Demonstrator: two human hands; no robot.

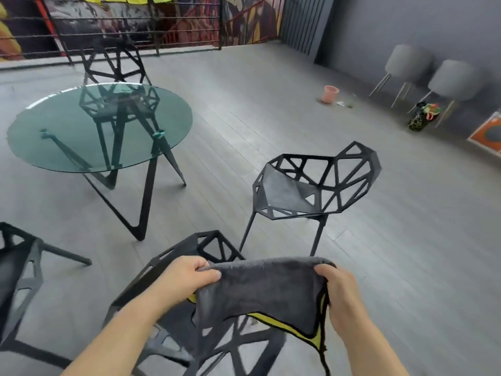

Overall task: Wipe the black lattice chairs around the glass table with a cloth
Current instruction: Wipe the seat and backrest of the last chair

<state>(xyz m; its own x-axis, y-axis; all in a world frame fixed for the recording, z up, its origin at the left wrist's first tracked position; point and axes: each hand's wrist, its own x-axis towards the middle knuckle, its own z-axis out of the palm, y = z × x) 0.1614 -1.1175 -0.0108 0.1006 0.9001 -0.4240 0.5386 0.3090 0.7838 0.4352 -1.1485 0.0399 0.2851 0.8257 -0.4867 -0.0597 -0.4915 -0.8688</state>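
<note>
- The left hand point(187, 278) pinches the top left corner of the cloth point(260, 291), with the fingers curled over the edge.
- The right hand point(339, 291) grips the top right corner of the cloth, with its fingers curled round the edge.
- The cloth is dark grey with a yellow side peeking out at the bottom. It hangs stretched between the two hands.
- The cloth hangs right over the nearest chair point(187, 244), a black lattice chair low in the view. You cannot tell if the cloth touches it.
- A second chair point(292, 191) stands just past the cloth, to the right.
- A third chair point(16, 261) shows at the left edge.
- The round glass surface point(67, 137) stands further off on the left, on black legs.
- A fourth chair point(113, 63) stands behind the glass surface.
- A pink bucket point(330, 94) sits on the grey floor point(244, 109), far from the hands.
</note>
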